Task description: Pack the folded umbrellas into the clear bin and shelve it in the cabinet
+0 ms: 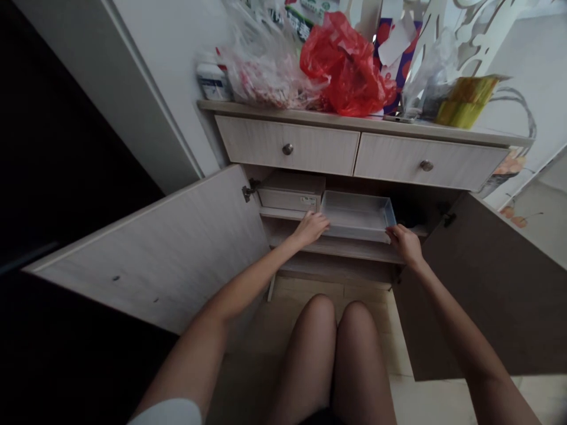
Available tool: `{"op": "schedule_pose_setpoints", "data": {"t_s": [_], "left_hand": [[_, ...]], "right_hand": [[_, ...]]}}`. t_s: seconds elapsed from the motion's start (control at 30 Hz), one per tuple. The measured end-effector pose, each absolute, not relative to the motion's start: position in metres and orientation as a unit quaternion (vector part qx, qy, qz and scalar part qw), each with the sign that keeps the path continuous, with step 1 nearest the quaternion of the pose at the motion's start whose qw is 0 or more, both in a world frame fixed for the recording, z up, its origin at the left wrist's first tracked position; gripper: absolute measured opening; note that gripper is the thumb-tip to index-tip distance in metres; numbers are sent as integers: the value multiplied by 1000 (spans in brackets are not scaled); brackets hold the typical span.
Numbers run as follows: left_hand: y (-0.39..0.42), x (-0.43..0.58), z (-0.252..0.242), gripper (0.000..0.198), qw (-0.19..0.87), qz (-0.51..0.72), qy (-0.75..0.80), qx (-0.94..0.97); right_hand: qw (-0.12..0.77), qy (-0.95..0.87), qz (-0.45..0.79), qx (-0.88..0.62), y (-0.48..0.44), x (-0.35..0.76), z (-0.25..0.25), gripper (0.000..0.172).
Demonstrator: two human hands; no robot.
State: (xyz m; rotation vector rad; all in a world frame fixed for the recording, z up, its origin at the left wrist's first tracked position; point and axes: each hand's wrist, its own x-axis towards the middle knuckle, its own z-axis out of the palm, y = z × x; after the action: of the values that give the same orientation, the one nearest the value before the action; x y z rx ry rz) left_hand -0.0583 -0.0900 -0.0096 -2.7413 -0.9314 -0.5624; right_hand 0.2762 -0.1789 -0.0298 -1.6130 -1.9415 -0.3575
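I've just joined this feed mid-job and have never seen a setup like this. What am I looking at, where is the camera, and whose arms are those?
There's no machine here. These are a person's own bare arms, seen from a single camera worn on their head and looking forward and down, so their knees show at the bottom. They face a low cabinet with both doors open. Their left hand and right hand are on either side of a clear plastic tray on a shelf inside, though I can't tell how firmly they grip it. A beige box sits beside the tray. A red plastic bag lies on the cabinet top.
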Motion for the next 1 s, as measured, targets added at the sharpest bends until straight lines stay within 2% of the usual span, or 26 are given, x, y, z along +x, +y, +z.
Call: {"op": "schedule_pose_setpoints", "data": {"t_s": [0.27,0.43,0.63,0.73,0.8,0.9,1.0], "left_hand": [[-235,-117,-74,17,124,-236,-259,-928],[-300,-132,-114,22,78,-256,-284,-921],[-326,-129,-129,27,-128,-281,-394,-866],[-319,-116,-132,46,-206,-397,-511,-734],[-311,-107,-134,58,-289,-431,-588,-621],[-302,-101,-134,65,-461,-385,-603,-525],[-301,-101,-134,69,-536,-358,-573,-506]], "right_hand": [[299,-772,-64,-557,-329,240,-83,34],[289,-773,-47,-563,-380,221,-124,37],[260,-773,-11,-578,-393,213,-133,36],[226,-781,0,-582,-387,215,-124,35],[186,-793,24,-580,-383,220,-116,33],[129,-815,79,-559,-370,232,-100,26],[161,-801,84,-570,-329,250,-75,33]]}}
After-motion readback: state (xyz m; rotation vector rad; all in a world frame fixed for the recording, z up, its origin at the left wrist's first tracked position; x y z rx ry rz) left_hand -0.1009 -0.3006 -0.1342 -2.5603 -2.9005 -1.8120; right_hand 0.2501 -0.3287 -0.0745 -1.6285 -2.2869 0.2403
